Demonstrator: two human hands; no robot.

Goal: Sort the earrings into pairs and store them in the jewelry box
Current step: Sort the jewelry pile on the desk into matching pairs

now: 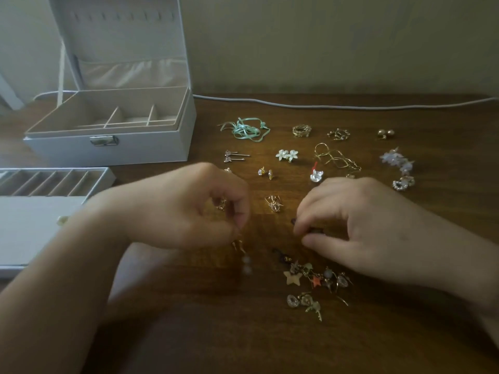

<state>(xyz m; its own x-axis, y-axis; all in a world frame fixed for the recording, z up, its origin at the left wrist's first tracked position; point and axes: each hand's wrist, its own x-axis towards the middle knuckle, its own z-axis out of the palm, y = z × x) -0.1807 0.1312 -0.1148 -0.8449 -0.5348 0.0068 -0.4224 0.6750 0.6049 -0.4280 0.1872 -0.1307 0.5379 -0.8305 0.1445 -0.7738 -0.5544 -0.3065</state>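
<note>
Both hands are down over the middle of the wooden table point(270, 344). The left hand point(189, 209) has its fingers curled in, thumb and fingertips pinched on a gold drop earring point(243, 255) whose pale beads hang blurred just below the hand. The right hand point(359, 225) has its fingers bent and closed on a small dark earring point(313, 231) at the tabletop, thumb lying flat beneath it. Between the hands sits a little gold earring pair point(274, 204). At lower centre lies an unsorted heap of earrings point(316, 284), stars and clear stones tangled together. Beyond the hands, toward the upper right, sorted pairs point(286, 155) are laid out in rows, well apart from each other. The white jewelry box point(151, 147) stands open at upper left, and its removed tray point(105, 174) rests just in front of it at the left edge.
</note>
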